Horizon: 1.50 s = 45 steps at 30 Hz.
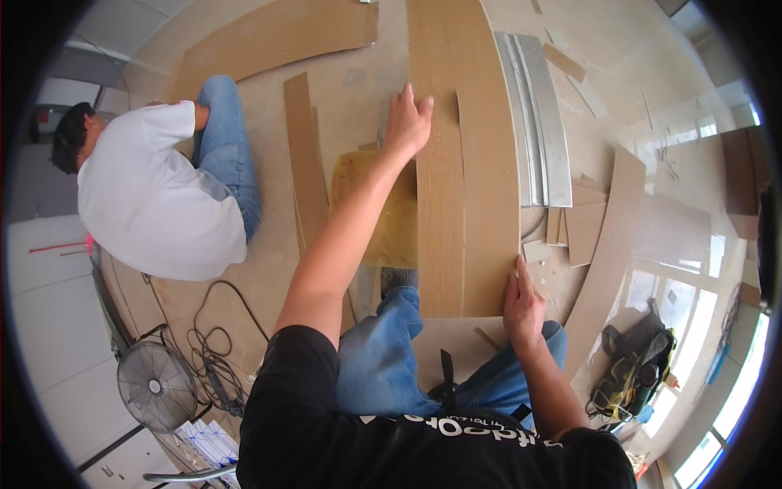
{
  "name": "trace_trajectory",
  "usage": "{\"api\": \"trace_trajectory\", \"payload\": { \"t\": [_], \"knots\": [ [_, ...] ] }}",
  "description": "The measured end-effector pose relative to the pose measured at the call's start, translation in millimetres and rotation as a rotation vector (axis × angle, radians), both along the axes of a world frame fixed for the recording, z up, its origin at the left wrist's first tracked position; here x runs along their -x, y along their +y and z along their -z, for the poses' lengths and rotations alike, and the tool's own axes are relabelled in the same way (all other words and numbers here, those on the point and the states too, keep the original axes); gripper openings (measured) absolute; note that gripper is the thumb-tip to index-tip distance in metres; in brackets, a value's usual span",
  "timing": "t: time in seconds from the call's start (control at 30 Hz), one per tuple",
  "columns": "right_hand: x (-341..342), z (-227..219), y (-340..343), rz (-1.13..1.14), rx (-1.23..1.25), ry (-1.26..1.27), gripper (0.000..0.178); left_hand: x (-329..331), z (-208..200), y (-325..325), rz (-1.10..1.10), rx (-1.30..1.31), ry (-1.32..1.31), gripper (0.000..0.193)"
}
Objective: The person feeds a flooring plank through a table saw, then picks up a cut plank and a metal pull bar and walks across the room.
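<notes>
A long wood-coloured board (493, 236) stretches away in front of me, its near end above my knees. Along its left side lies a narrower plank (440, 236), their long edges parallel; I cannot tell whether it overlaps the board. My left hand (410, 121) grips the left edge further up, thumb over the top and fingers at the side. At the near right corner, my right hand (524, 308) holds the board's edge, fingers pointing forward along it. Under the boards, partly covered, is a yellowish padded seat or block (379, 212).
A person in a white shirt (163, 191) sits at the left near a large board (285, 41). Metal strips (538, 122) and board offcuts (582, 232) lie on the right. A fan (155, 386) and coiled cable (213, 346) are lower left; a tool bag (635, 363) lower right.
</notes>
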State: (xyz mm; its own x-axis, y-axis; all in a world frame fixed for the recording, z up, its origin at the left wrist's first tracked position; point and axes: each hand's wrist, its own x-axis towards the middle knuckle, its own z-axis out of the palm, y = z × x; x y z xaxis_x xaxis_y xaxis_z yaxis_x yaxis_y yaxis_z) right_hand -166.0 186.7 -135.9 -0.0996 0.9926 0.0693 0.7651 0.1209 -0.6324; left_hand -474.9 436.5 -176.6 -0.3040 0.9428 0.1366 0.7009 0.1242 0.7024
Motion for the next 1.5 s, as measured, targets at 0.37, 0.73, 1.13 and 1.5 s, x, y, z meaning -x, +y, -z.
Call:
{"api": "trace_trajectory", "payload": {
  "t": [0.37, 0.73, 1.13, 1.5],
  "knots": [
    [-16, -3, -24, 0.031, 0.128, -0.017, 0.038, -9, 5, -10, 0.053, 0.056, -0.168, 0.073],
    [-28, 5, -61, 0.016, 0.128, -0.001, 0.041, -22, 7, -46, 0.039, 0.035, -0.118, 0.072],
    [-32, 10, -65, -0.001, 0.105, 0.012, 0.043, -8, -1, 8, 0.006, 0.045, -0.027, 0.074],
    [-42, 5, -108, 0.007, 0.127, 0.038, 0.043, -14, 1, -33, 0.046, 0.047, -0.093, 0.075]
  ]
}}
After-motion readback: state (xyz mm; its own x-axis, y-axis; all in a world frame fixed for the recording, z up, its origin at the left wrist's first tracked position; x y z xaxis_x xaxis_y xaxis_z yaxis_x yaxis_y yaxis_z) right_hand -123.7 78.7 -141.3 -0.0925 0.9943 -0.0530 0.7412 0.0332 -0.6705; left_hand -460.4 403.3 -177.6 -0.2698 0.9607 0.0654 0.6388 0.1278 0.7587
